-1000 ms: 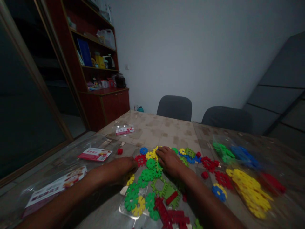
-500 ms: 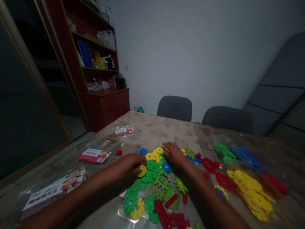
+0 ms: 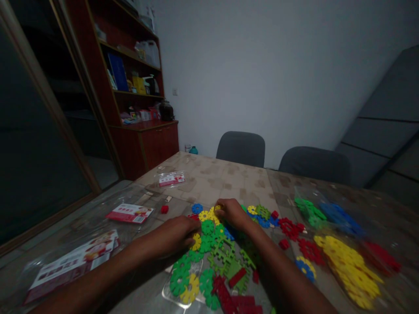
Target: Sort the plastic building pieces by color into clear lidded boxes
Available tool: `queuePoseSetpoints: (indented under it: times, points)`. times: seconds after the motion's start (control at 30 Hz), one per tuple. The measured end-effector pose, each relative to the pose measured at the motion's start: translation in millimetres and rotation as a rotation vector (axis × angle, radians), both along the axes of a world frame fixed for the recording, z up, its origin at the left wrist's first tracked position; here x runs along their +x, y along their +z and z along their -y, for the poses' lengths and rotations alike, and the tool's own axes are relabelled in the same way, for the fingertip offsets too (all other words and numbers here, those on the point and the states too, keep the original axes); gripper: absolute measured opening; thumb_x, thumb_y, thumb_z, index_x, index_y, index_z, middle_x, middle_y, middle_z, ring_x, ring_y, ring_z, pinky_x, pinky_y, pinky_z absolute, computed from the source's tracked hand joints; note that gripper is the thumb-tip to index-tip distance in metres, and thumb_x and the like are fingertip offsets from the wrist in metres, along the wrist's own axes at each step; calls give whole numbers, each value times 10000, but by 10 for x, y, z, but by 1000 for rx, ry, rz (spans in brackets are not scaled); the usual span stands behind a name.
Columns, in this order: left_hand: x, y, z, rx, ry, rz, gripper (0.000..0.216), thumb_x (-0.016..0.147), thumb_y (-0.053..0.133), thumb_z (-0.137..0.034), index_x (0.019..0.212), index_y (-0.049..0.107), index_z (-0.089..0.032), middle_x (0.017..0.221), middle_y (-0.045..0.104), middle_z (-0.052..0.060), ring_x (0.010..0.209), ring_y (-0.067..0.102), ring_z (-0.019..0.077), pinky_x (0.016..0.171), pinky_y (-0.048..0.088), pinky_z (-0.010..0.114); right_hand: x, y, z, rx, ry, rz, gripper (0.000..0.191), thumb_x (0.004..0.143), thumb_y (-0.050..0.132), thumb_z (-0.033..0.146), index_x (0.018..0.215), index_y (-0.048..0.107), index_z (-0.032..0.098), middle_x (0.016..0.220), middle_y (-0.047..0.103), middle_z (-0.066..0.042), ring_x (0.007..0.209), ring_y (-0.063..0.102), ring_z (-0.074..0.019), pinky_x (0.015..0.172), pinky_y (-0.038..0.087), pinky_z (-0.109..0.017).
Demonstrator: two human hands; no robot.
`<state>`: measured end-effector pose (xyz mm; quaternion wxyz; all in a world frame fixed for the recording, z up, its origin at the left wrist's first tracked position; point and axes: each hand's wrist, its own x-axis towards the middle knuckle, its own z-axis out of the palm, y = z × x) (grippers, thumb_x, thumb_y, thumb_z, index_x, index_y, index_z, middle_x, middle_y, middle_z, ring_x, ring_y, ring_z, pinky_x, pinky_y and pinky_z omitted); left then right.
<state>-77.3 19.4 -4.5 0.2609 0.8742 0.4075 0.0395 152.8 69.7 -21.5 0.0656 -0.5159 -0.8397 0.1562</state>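
Observation:
On the table lies a cluster of plastic flower-shaped discs, with green discs (image 3: 207, 242) at its middle. My left hand (image 3: 178, 234) is at its left side, thumb and fingers closed on the edge of a yellow flower disc (image 3: 196, 242). At the far side, my right hand (image 3: 233, 213) pinches another yellow flower disc (image 3: 217, 211); its fingertips partly cover it. A blue flower disc (image 3: 197, 208) lies just beyond. Close below the hands are light-green notched square pieces (image 3: 225, 250) and dark red bars (image 3: 224, 293).
Bags of yellow pieces (image 3: 350, 270), blue pieces (image 3: 342, 218) and green pieces (image 3: 310, 209) lie at right. Red pieces (image 3: 309, 250) are scattered beside my right forearm. Clear packages with printed cards (image 3: 130, 213) lie at left. Grey chairs (image 3: 240, 148) stand behind the table.
My right hand has moved left over the yellow discs, and its fingers have closed. My left hand has shifted slightly down and right, covering more of its yellow disc.

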Motion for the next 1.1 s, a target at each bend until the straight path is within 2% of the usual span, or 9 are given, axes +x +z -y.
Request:
queuePoseSetpoints:
  times: [0.1, 0.23, 0.4, 0.7, 0.8, 0.9, 1.0, 1.1]
  points:
    - [0, -12, 3, -4, -10, 3, 133, 785, 561, -142, 876, 614, -222, 917, 689, 15, 866, 637, 232, 725, 421, 286, -79, 7, 16, -3, 31, 17, 294, 976, 638, 349, 1218, 638, 181, 1235, 662, -77, 1036, 669, -225, 882, 574, -439]
    - [-20, 23, 26, -28, -10, -15, 152, 780, 633, -193, 928, 629, -227, 958, 692, 17, 896, 638, 245, 727, 433, 283, -168, -17, -44, 24, -8, 72, 349, 967, 649, 357, 1272, 613, 190, 1319, 619, -92, 1124, 636, -257, 937, 547, -486]
    - [-23, 31, 28, -39, -24, -21, 228, 789, 653, -199, 1012, 653, -247, 1023, 707, 16, 940, 647, 250, 761, 448, 287, -164, -59, -143, -23, -48, 92, 343, 971, 644, 359, 1268, 614, 190, 1296, 631, -89, 1088, 651, -245, 911, 562, -467]
    - [-43, -16, 3, -12, -28, -36, 221, 787, 599, -160, 978, 662, -250, 994, 712, 23, 922, 645, 250, 764, 449, 300, -53, -67, -10, -89, -39, -54, 320, 972, 644, 359, 1236, 628, 180, 1240, 656, -80, 1035, 668, -229, 878, 574, -444]
    - [-52, -40, -12, -11, -34, -2, 202, 770, 585, -143, 935, 649, -241, 959, 707, 17, 886, 638, 236, 751, 436, 289, 20, -73, 59, -88, -40, -161, 283, 971, 645, 367, 1174, 649, 170, 1168, 678, -64, 979, 677, -213, 847, 578, -420]
    - [-40, -46, -25, 2, -33, 49, 143, 778, 555, -133, 872, 622, -217, 900, 679, 20, 844, 622, 223, 737, 418, 279, 117, -95, 148, -66, -76, -287, 182, 954, 656, 331, 999, 668, 155, 974, 685, -19, 859, 659, -179, 774, 550, -355]
    - [0, -35, -22, 26, -5, 112, 57, 842, 530, -190, 817, 581, -198, 822, 624, 16, 777, 583, 206, 687, 385, 271, 188, -115, 284, -79, -102, -400, 104, 887, 652, 185, 790, 624, 158, 729, 602, 36, 692, 569, -129, 638, 434, -250]
    - [55, -49, -9, 29, 32, 169, 117, 846, 544, -220, 947, 596, -194, 791, 596, -4, 724, 542, 186, 642, 359, 258, 186, -106, 457, -126, -89, -496, 130, 811, 628, 124, 704, 573, 172, 643, 529, 61, 620, 482, -105, 572, 331, -225]
